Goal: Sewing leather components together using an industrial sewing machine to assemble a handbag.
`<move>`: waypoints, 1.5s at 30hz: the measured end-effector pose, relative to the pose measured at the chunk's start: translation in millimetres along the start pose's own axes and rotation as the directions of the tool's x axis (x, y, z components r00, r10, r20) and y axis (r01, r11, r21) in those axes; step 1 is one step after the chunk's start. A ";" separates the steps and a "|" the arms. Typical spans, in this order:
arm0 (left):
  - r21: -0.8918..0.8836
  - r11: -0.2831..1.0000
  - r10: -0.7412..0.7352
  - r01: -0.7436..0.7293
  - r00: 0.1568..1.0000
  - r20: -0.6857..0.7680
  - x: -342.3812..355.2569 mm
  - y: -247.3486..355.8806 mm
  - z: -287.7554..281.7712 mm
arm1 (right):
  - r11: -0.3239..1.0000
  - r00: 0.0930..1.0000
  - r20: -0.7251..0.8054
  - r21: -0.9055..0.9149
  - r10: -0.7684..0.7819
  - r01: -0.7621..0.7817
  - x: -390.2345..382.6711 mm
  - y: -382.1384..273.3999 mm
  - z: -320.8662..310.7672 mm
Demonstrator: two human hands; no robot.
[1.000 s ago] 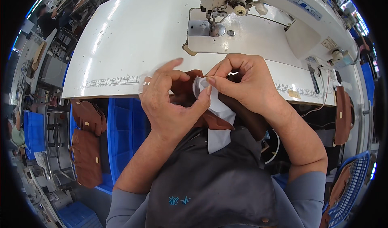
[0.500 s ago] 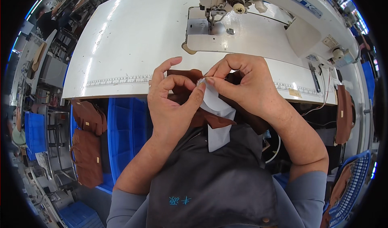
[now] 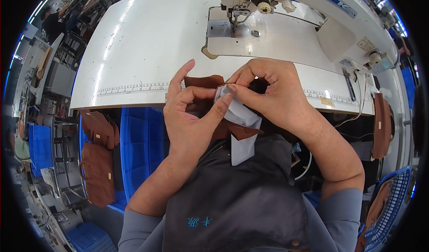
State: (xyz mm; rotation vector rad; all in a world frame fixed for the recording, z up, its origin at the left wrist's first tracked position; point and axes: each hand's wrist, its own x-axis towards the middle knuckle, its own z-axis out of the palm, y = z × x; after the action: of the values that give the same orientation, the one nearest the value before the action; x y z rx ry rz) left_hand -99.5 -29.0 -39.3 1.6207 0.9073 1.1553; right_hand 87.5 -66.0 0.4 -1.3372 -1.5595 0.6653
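Between my hands is a brown fabric piece (image 3: 204,80) with a pale grey-white layer (image 3: 242,113); its lower end hangs over my dark apron (image 3: 232,198). My right hand (image 3: 275,89) pinches the upper edge where brown meets pale, thumb pressed against index finger. My left hand (image 3: 190,113) grips the pale layer between thumb and index finger just left of that pinch, with another finger raised. Both are held at the front edge of the white table (image 3: 138,37), below a sewing machine (image 3: 330,29); the folds under my fingers are partly hidden.
Brown bags (image 3: 96,171) hang beside blue bins (image 3: 138,140) under the table. Another brown piece (image 3: 380,124) hangs at right, above a blue basket (image 3: 386,207). A dark tool (image 3: 347,84) lies near the ruler strip. A co-worker (image 3: 51,22) is at the far left.
My left hand has moved rightward and its thumb and index finger have closed on the fabric beside my right hand's pinch. My right hand has stayed nearly in place.
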 end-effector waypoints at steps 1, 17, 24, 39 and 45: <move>-0.007 1.000 0.001 -0.001 1.000 -0.004 -1.0 0.1 0.5 | 0.999 1.000 -0.006 -0.021 -0.027 0.027 0.1 -0.1 0.5; 0.217 0.972 0.096 -0.092 0.995 -0.009 -3.6 2.4 3.1 | 0.985 0.991 -0.031 -0.119 -0.128 0.124 -4.1 0.6 2.5; 0.239 0.946 0.213 -0.218 0.976 0.047 3.7 4.0 -0.9 | 0.983 0.995 0.031 -0.152 -0.097 0.100 -3.1 -0.3 -3.4; 0.209 0.925 0.295 -0.316 0.947 0.125 24.6 -5.8 -11.8 | 0.998 0.996 0.077 0.049 -0.038 0.034 9.7 12.8 -6.1; 0.161 0.961 0.200 -0.224 0.968 0.149 26.2 -7.6 -16.7 | 0.995 0.995 0.094 0.094 -0.031 0.022 14.1 19.8 -5.0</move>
State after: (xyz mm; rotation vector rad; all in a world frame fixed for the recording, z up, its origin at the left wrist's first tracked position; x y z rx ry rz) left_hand -108.3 1.7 -37.0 1.9540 0.7822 1.1215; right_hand 101.2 -48.4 -10.3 -1.2290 -1.5996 0.7857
